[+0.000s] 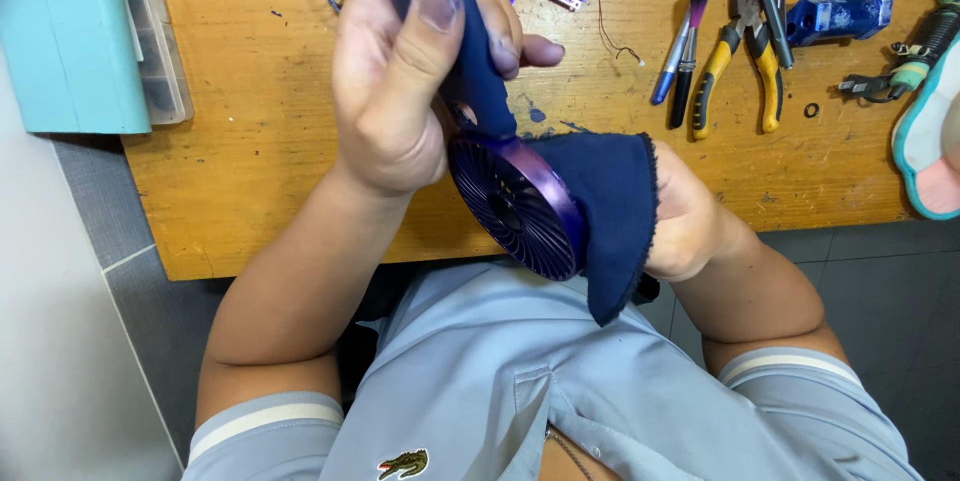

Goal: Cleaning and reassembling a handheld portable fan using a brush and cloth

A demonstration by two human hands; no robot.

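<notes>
Workbench (pixel 250 171) of wood lies beneath both hands, pliers (pixel 740 71) near its far right edge. Left hand (pixel 395 91) grips the handheld fan (pixel 515 201) by its dark handle; right hand (pixel 685 221) presses a navy cloth (pixel 605 211) against the grille, over the near edge.

A pale teal rectangular box (pixel 75 31) lies at the surface's (pixel 250 191) far left edge; beside it, a clear plastic compartment case (pixel 160 41); no labels, signs or screens show.
</notes>
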